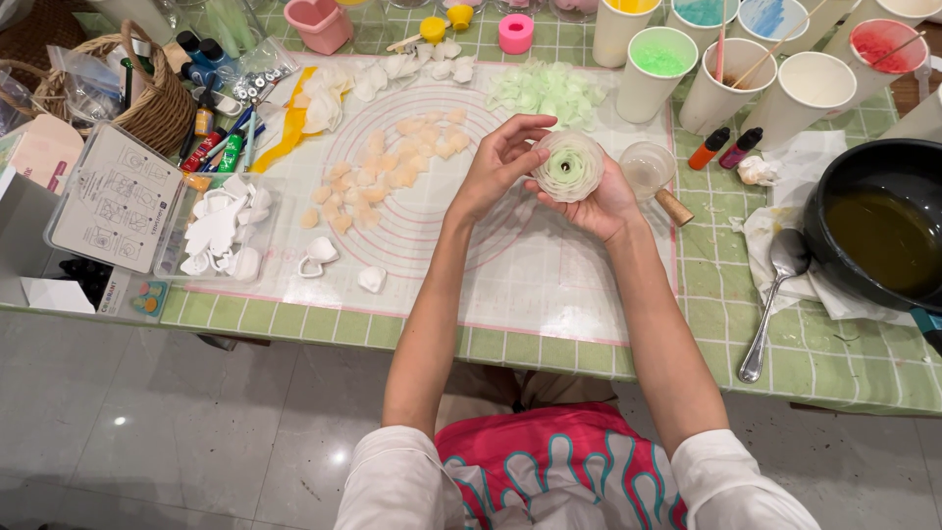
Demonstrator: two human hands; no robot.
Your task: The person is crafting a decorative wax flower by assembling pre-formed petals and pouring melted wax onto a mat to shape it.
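Pale green-centred white flower point(568, 167); peach petals point(392, 172); green checked table point(834, 363); pink-ringed clear mat point(549, 285); black pan point(883, 221); pink, teal-patterned apron point(549, 466).

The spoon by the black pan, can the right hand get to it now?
Probably not right away: the right hand is cupping the pale flower. The spoon lies uncovered on white paper, nothing in front of it, so a freed hand likely could.
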